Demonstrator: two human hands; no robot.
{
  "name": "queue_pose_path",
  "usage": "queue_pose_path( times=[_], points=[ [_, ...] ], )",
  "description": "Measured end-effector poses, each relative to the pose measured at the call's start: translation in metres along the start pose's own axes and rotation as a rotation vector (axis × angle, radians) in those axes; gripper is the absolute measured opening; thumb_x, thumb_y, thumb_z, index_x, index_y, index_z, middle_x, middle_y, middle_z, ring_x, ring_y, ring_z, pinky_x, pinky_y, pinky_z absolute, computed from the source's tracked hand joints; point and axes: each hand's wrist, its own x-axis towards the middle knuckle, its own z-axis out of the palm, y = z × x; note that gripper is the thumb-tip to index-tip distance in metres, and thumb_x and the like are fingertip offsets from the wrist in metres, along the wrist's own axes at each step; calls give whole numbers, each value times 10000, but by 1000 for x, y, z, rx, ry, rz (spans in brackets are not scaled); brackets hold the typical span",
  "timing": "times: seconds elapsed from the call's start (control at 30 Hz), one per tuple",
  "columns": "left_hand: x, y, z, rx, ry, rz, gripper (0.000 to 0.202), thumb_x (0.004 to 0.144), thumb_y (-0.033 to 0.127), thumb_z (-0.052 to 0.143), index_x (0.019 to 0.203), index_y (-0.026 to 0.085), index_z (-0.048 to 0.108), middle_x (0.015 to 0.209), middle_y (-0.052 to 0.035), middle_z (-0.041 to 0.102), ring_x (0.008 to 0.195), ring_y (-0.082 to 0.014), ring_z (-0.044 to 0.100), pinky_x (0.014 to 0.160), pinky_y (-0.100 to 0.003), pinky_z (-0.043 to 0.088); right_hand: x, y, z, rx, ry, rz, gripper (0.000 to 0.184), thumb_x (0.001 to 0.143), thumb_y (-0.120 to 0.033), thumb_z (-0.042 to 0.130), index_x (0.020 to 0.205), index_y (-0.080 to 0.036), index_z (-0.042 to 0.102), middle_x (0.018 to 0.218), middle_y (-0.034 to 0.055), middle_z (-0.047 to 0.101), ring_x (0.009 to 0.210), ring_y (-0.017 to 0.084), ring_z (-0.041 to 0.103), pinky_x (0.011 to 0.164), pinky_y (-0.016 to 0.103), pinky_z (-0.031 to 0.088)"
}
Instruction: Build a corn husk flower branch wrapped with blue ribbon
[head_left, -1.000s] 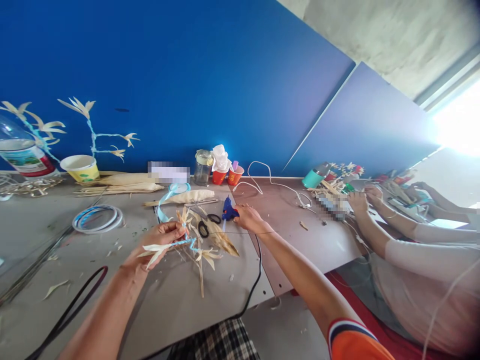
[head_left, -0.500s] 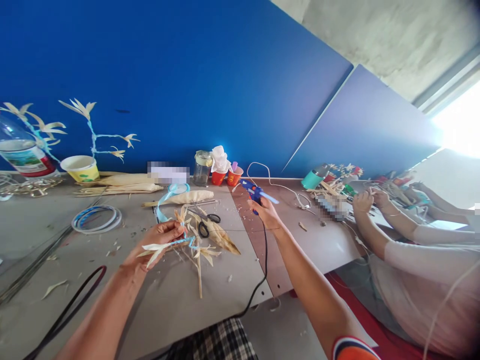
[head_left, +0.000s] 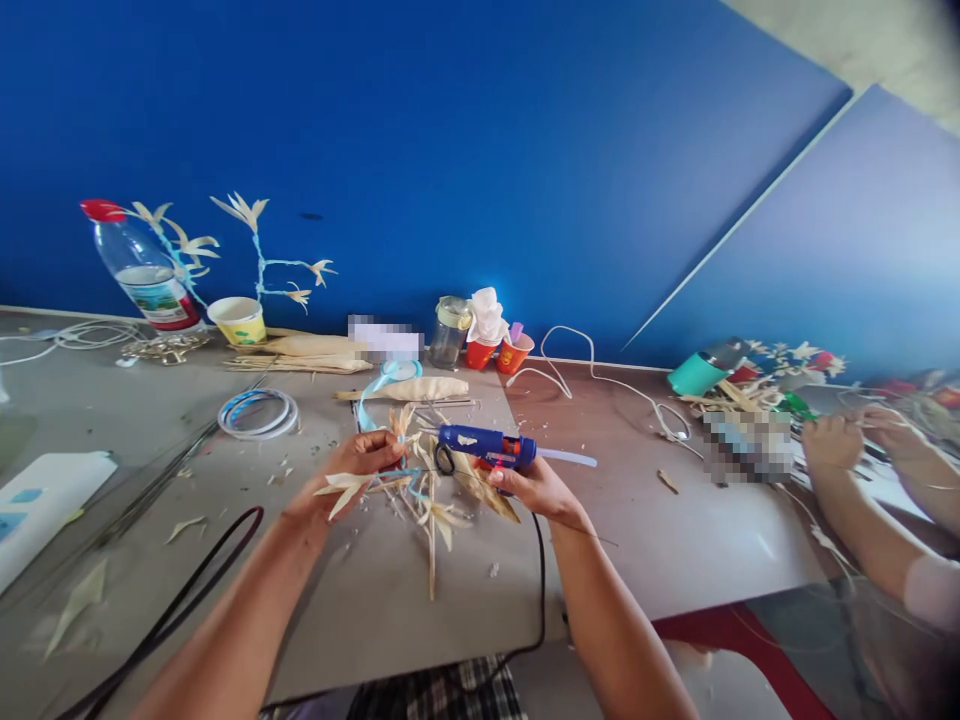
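Pinched in my left hand is a corn-husk flower branch, its stem wrapped in light-blue ribbon and its pale petals spreading on several sides. My right hand grips a blue hot glue gun with a clear glue stick out of its back. The gun's nozzle points left, close to the branch. Scissors lie behind the gun, partly hidden by it. A roll of light-blue ribbon sits behind my left hand, and a dried husk lies beneath the gun.
Along the blue wall stand a plastic bottle, a yellow paper cup with finished branches near it, a glass jar and red cups. White tape rings lie at left. A co-worker's hands are at far right.
My right hand has brought the glue gun left and down, next to the flower branch. My left hand keeps its hold. The view has swung left, showing more of the bottle.
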Motion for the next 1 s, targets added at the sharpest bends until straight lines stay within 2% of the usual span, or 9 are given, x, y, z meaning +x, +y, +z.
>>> queue_pose_path(
  times=[0.2,0.47,0.63,1.0],
  points=[
    [-1,-2,2,47,28,16,228,671,359,754,593,179,638,627,-31,593,566,-134,486,548,-267,345,-3,-5,-1,-194,-119,-90,517,740,-630,604,971,-167,587,828,55,597,705,169,516,631,284,425],
    [3,-6,0,28,42,-52,290,606,380,803,609,147,631,609,-19,610,578,-123,540,594,-247,394,-3,-9,4,-370,-175,-199,571,744,-744,481,833,-184,545,785,39,503,683,161,440,612,277,398],
    [5,-7,-2,24,32,-82,302,578,390,819,626,144,650,630,-21,619,599,-130,557,621,-254,423,-1,-4,6,-462,-182,-275,556,775,-740,429,795,-189,503,798,42,495,710,166,444,659,291,402],
    [4,-7,-1,20,15,-98,313,592,403,814,641,142,648,633,-15,628,597,-109,545,615,-227,405,-1,-4,8,-522,-201,-305,528,803,-714,416,801,-192,493,806,46,519,725,171,457,704,311,410]
  ],
)
